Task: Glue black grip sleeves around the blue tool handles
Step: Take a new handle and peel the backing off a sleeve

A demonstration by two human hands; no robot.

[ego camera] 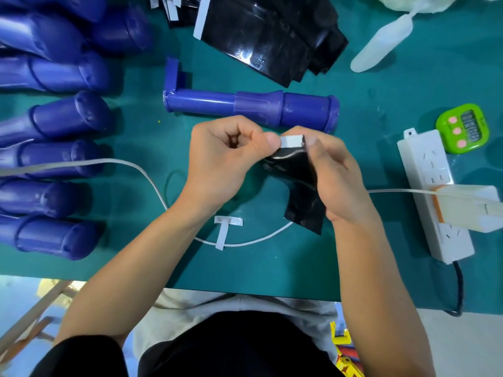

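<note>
My left hand point(223, 159) and my right hand point(334, 175) hold a black grip sleeve point(302, 186) just above the green table. At the sleeve's top edge, both thumbs pinch a white backing strip point(291, 140). A blue tool handle point(253, 107) lies on its side right behind my hands. Several more blue handles point(54, 159) are stacked at the left. A pile of black sleeves point(272, 39) with white strips lies at the back.
A white power strip point(432, 186) with a plugged white adapter point(468, 208) sits at the right, its cable point(130, 167) looping under my arms. A green timer point(462, 129) stands beyond it. Peeled white strips point(226, 229) lie near the table's front edge point(245, 291). A white plastic piece point(381, 47) lies back right.
</note>
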